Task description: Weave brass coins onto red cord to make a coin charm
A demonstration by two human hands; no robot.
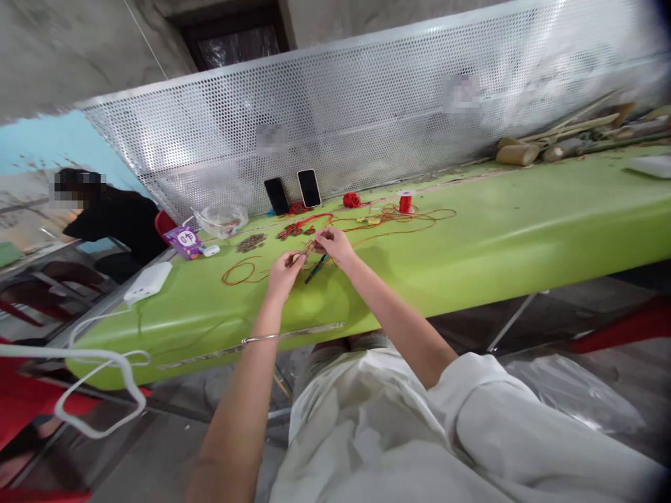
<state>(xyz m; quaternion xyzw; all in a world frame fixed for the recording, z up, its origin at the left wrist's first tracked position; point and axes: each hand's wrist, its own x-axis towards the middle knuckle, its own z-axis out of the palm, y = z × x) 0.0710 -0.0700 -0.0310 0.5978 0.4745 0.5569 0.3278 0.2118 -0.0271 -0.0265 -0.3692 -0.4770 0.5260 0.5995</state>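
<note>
My left hand [284, 271] and my right hand [334, 246] meet over the green table [498, 230], fingers pinched together on a small brown piece with red cord [308, 249] between them. A dark green pen-like tool [316, 268] lies slanted just under the hands. Loops of red and orange cord [242, 272] lie to the left of my left hand. More cord [403, 220] trails away to the right. A pile of small brown beads or coins [251, 242] and a reddish pile [293, 230] sit just beyond my hands.
Two phones [292, 190] lean on the perforated metal screen [367, 105]. A red spool [405, 202], a red cord ball [351, 200], a plastic bag [223, 219], a purple box [184, 240] and a white charger [147, 281] rest on the table. A person in black [118, 216] sits at left.
</note>
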